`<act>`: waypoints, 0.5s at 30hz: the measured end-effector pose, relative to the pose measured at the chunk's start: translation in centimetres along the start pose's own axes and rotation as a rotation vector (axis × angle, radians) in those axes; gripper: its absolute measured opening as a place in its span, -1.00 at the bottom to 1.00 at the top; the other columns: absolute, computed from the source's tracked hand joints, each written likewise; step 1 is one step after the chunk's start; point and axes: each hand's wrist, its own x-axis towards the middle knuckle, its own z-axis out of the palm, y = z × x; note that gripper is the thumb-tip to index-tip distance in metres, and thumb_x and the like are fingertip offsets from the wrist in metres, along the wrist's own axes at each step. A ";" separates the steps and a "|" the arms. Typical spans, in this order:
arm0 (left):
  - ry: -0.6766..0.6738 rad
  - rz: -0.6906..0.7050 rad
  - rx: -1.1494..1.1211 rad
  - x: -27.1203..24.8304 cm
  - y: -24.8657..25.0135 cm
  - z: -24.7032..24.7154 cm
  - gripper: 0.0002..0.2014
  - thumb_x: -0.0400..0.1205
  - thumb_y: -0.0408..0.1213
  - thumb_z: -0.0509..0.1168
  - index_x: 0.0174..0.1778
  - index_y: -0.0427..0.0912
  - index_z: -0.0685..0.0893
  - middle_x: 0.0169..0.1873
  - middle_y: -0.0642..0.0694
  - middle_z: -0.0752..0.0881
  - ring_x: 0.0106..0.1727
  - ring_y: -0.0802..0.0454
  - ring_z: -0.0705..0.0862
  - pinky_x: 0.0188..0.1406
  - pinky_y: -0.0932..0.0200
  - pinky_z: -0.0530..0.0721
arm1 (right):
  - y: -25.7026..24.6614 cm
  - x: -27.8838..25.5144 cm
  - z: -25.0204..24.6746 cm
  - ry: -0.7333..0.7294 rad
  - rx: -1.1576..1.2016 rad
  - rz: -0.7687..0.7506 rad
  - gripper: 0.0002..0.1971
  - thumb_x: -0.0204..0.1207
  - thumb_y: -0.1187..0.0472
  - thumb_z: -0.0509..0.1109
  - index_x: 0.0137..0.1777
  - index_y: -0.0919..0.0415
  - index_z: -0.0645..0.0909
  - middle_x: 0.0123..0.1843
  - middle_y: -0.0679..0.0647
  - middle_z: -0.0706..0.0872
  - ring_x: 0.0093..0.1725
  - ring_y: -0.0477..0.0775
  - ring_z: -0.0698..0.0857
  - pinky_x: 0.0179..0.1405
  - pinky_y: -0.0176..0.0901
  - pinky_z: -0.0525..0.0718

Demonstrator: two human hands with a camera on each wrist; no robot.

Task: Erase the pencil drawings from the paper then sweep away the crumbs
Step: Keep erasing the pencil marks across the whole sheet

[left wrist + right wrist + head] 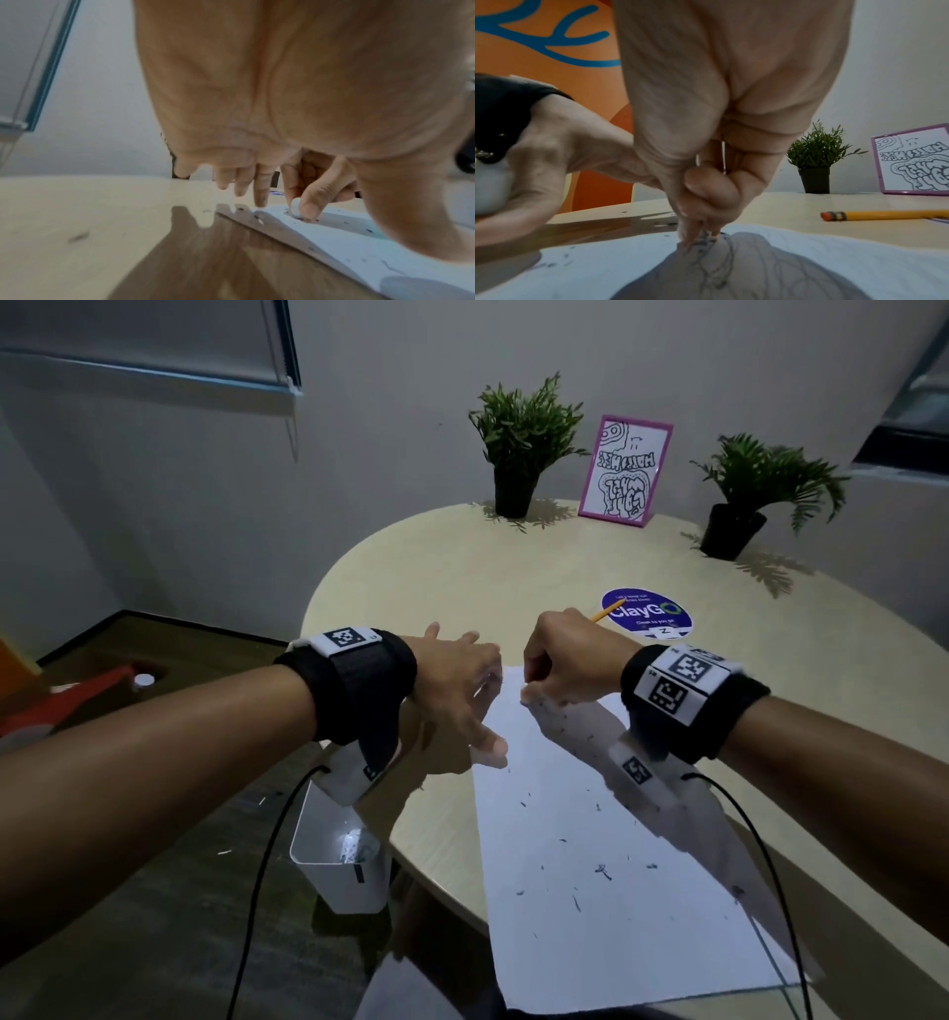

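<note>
A white sheet of paper [616, 891] lies on the round beige table [436, 577], with dark eraser crumbs [602, 869] scattered over it. My right hand [554, 660] is curled at the sheet's far edge and pinches a small white eraser [530, 698] down onto the paper. The left wrist view shows the eraser [295, 204] between those fingers. Faint pencil lines [706, 270] run under that hand [706, 203]. My left hand [477, 711] is spread flat, and its fingertips [260, 194] rest on the paper's far left edge [282, 227].
A yellow pencil [608, 610] lies on a purple round sticker [647, 611] beyond my right hand. Two potted plants [524, 449] [755, 490] and a pink-framed picture [624, 469] stand at the back. A white bin [339, 860] sits on the floor by the table's left edge.
</note>
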 end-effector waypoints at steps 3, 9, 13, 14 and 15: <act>-0.030 0.059 -0.174 0.4 0.2 0.2 -0.05 0.41 0.24 0.55 0.62 0.23 0.14 0.17 0.24 0.56 0.31 0.00 0.58 0.25 0.07 0.49 | 0.2 -0.1 0.0 0.011 0.015 0.016 -0.85 0.40 0.13 0.65 -0.28 0.16 0.79 -0.41 0.01 0.73 -0.36 -0.04 0.73 -0.29 -0.07 0.79; -0.112 0.012 -0.071 1.1 -0.1 0.8 0.16 0.44 0.37 0.44 0.68 0.36 -0.32 0.76 0.00 -0.14 0.74 0.06 -0.22 0.66 -0.17 -0.28 | 0.5 -0.1 -0.4 0.070 -0.042 0.086 -0.82 0.39 0.20 0.67 -0.29 0.24 0.74 -0.42 0.06 0.68 -0.40 0.02 0.69 -0.41 -0.17 0.68; -0.097 0.049 -0.028 1.4 -0.3 0.9 0.15 0.43 0.41 0.41 0.69 0.29 -0.29 0.76 -0.04 -0.07 0.75 0.06 -0.20 0.63 -0.21 -0.47 | -0.7 -0.7 0.6 0.042 -0.052 -0.042 -0.88 0.46 0.24 0.59 -0.16 0.31 0.78 -0.36 0.04 0.59 -0.36 0.06 0.60 -0.44 -0.25 0.45; -0.089 0.051 -0.030 1.3 -0.2 0.8 0.11 0.46 0.37 0.41 0.71 0.28 -0.23 0.76 0.00 -0.03 0.75 0.05 -0.16 0.62 -0.21 -0.48 | -1.2 -1.1 0.8 0.015 -0.041 -0.097 -0.90 0.48 0.23 0.58 -0.15 0.29 0.81 -0.42 -0.04 0.54 -0.41 -0.05 0.55 -0.46 -0.29 0.40; -0.080 0.058 -0.030 1.2 -0.1 0.7 0.09 0.47 0.35 0.41 0.71 0.27 -0.21 0.76 0.00 0.00 0.75 0.04 -0.14 0.62 -0.22 -0.49 | -1.5 -1.3 0.7 -0.001 -0.031 -0.133 -0.90 0.48 0.22 0.58 -0.18 0.26 0.82 -0.47 -0.08 0.53 -0.44 -0.12 0.51 -0.47 -0.31 0.37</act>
